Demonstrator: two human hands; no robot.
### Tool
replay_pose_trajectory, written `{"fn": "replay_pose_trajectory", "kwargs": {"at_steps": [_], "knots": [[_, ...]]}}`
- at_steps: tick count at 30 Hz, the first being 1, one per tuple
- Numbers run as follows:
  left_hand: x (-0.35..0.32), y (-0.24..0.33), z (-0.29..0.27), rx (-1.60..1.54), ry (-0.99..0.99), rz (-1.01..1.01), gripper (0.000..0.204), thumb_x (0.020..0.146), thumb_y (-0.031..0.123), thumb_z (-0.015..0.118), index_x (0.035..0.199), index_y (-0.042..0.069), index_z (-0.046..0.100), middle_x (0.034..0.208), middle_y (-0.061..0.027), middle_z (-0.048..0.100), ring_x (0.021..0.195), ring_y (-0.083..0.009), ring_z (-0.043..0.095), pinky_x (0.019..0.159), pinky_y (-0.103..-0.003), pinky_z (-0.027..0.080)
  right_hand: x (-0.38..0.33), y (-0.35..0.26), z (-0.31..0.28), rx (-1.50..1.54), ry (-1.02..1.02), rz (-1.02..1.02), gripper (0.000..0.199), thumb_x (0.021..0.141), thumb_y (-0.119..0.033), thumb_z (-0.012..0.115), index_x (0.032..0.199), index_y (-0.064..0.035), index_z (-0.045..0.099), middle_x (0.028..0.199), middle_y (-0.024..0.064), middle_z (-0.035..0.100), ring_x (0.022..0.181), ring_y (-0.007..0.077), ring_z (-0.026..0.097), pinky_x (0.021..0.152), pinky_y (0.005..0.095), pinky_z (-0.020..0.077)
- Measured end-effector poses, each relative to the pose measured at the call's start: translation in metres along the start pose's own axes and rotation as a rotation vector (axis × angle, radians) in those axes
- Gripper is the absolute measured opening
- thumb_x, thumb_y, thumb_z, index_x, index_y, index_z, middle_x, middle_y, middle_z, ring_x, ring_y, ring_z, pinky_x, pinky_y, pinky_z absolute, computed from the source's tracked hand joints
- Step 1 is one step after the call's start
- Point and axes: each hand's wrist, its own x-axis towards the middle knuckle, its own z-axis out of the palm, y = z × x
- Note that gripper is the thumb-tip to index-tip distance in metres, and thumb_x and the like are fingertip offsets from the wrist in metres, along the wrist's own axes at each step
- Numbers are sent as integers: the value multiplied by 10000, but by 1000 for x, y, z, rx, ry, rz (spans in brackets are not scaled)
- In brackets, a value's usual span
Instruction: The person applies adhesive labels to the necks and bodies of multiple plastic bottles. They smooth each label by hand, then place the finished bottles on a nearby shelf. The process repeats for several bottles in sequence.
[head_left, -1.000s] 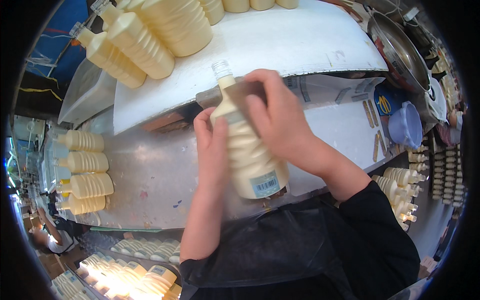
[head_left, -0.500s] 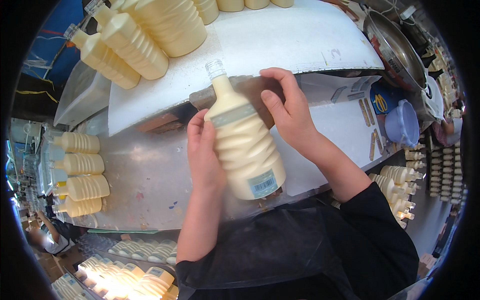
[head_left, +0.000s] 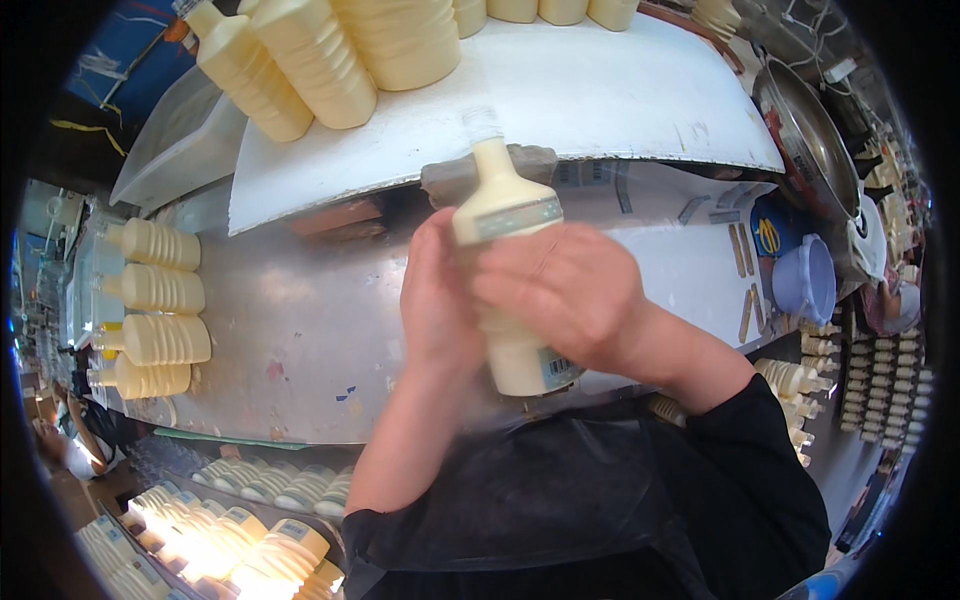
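Note:
A cream-coloured bottle (head_left: pixel 520 368) with wavy ridges and a clear threaded neck leans between my hands, neck pointing away from me. A pale green strip label (head_left: pixel 512 216) crosses its shoulder, and a small barcode label sits near its base. Along the bottle's left side my left hand (head_left: pixel 440 300) is closed, steadying it. My right hand (head_left: pixel 575 290) lies over the front of the body, its fingers bent round it and pointing left. Those fingertips are blurred, and the hand hides most of the ridges. Behind the neck, a grey-brown block (head_left: pixel 450 184) shows at the board's edge.
Cream bottles (head_left: pixel 320 75) stand on the white board (head_left: pixel 600 90) ahead, and several more (head_left: pixel 160 290) lie at the table's left edge. A blue basket (head_left: pixel 803 280), yellow-handled scissors (head_left: pixel 768 238) and narrow strips (head_left: pixel 745 250) are at right. Racked bottles (head_left: pixel 280 560) fill the lower left.
My right hand has come down from beside the bottle onto its front. The view has shifted, and the left hand still holds the bottle's left side.

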Motion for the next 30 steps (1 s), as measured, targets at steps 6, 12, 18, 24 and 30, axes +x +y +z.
{"fn": "replay_pose_trajectory", "kwargs": {"at_steps": [6,12,18,24,30], "knots": [[-2,1,3,-45,-13,-18,390,1130,330,359,1310,38,544,1264,-86,612,1182,-200,590,1049,-357,464,18,-11,-4,-153,-1,5,255,665,-98,687,915,-48,687,872,48,651,777,201,661,671,319,508],[-4,2,3,-54,-25,-8,429,1134,374,345,1316,39,539,1270,-96,598,1191,-206,579,1058,-365,459,21,-20,-3,-122,-156,2,258,663,-95,674,914,-38,682,836,38,623,768,197,648,669,330,503],[-4,2,3,-80,-35,-6,443,1130,390,347,1313,36,541,1261,-92,597,1177,-203,574,1066,-361,447,21,-18,-6,-51,-164,13,264,686,-98,691,946,-52,701,913,50,678,828,209,679,712,342,523],[-5,3,3,-58,-32,-13,452,1126,398,351,1314,34,543,1268,-88,584,1197,-200,558,1083,-361,429,16,-5,-12,-144,-64,16,329,675,-79,707,1001,-47,722,986,78,719,882,240,706,742,353,536],[-10,9,9,-19,-14,-30,453,1127,395,344,1326,35,533,1272,-84,577,1207,-192,548,1083,-359,426,17,-19,-8,-47,-151,47,292,703,-39,708,995,-47,721,933,86,720,834,232,709,744,356,552]]}}
